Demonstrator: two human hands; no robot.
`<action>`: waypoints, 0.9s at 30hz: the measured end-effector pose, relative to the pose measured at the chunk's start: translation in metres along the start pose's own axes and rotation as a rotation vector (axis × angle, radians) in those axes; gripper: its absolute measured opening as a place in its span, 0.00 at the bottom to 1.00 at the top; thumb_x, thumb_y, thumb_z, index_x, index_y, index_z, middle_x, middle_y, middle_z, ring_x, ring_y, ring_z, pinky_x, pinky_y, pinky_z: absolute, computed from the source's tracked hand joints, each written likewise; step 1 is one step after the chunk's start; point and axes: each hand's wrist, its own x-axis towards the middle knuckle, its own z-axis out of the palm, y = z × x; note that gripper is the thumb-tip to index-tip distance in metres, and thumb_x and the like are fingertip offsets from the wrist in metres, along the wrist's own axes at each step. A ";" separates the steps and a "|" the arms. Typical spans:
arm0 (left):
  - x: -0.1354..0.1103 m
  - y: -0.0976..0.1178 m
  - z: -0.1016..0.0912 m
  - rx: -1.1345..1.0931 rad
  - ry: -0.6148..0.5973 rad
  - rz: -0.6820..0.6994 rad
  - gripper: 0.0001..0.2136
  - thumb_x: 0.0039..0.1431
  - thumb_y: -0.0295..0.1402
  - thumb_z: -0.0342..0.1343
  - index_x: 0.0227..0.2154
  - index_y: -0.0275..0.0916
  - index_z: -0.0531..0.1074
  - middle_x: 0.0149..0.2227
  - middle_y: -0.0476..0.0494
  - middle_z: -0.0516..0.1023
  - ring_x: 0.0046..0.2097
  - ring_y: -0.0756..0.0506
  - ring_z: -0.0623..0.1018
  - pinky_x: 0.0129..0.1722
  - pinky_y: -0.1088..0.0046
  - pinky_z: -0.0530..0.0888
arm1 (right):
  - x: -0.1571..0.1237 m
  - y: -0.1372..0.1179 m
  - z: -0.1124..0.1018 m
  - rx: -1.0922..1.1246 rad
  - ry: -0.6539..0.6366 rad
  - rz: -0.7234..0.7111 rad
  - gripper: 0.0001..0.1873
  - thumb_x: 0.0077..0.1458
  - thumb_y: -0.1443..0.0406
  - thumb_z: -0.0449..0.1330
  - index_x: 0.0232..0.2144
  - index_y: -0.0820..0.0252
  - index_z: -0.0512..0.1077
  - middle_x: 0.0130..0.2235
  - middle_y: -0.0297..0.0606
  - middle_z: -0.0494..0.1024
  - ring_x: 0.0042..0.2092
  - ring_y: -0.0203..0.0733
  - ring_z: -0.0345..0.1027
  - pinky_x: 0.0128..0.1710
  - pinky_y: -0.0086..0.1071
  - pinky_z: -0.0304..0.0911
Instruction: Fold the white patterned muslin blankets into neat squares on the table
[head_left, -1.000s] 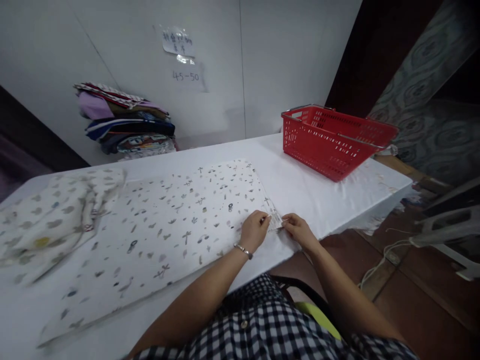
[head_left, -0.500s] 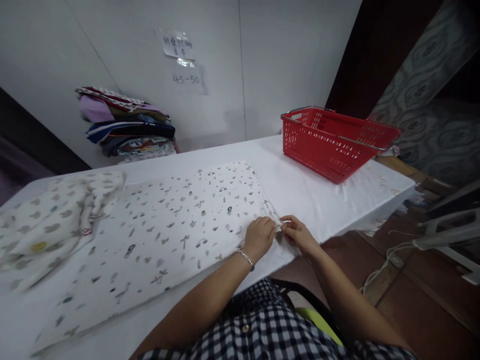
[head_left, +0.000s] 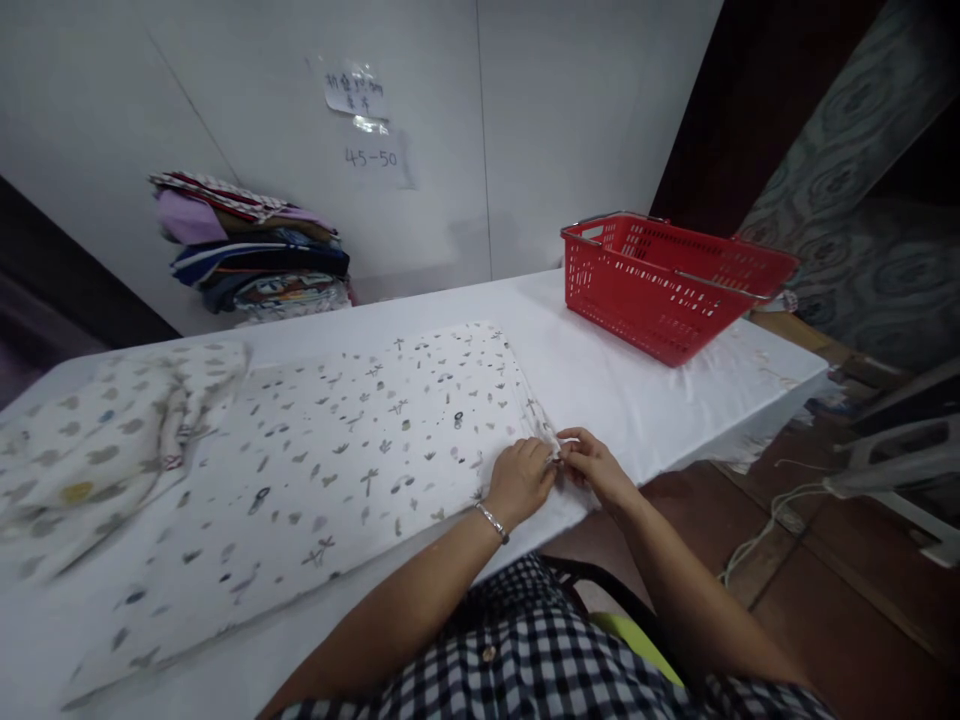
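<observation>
A white patterned cloth [head_left: 337,460] with small grey motifs lies spread flat on the white table [head_left: 615,385]. My left hand [head_left: 521,478], with a bracelet at the wrist, rests on the cloth's near right corner, fingers curled and pinching the fabric edge. My right hand [head_left: 596,466] meets it from the right, fingers pinched on the same corner. The two hands touch at the fingertips.
A red plastic basket [head_left: 671,280] stands at the table's far right. A crumpled spotted cloth [head_left: 97,440] lies at the left. A stack of folded fabrics [head_left: 255,250] sits against the wall. Cables run over the floor at the right.
Both hands have closed in on the cloth's corner and drawn it slightly nearer; the small raised flap seen a second ago is now gathered between the fingers.
</observation>
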 end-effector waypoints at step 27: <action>0.011 -0.017 -0.024 0.074 0.085 -0.040 0.07 0.62 0.31 0.42 0.35 0.39 0.65 0.34 0.46 0.71 0.37 0.47 0.70 0.37 0.69 0.66 | 0.002 0.014 -0.007 -0.783 0.139 -0.022 0.07 0.46 0.62 0.56 0.22 0.59 0.68 0.23 0.32 0.71 0.26 0.36 0.61 0.26 0.27 0.52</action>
